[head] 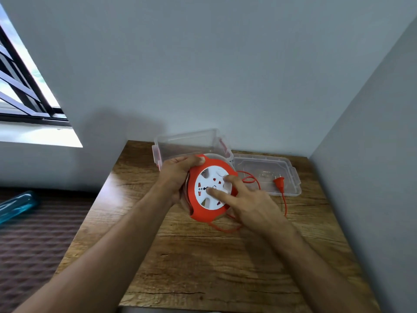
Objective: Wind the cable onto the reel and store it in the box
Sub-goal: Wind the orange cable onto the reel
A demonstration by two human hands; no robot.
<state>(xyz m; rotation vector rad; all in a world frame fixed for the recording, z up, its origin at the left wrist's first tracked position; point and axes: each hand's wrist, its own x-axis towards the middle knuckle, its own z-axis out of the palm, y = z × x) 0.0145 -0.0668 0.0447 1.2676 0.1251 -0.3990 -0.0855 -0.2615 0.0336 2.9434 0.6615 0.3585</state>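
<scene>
An orange cable reel (198, 212) with a white socket face is held tilted above the wooden table (203, 267). My left hand (178, 175) grips its upper left rim. My right hand (248, 199) rests two fingers on the white face, near the centre and the right side. Loose orange cable (225, 229) hangs below the reel and runs right to its plug (279, 182), which lies on the box lid. The clear plastic box (187, 143) with red clips stands open just behind the reel.
The clear lid (291, 177) lies flat to the right of the box. Walls close in behind and on the right. A bed with a brown cover and a blue bottle (17, 205) sits left of the table.
</scene>
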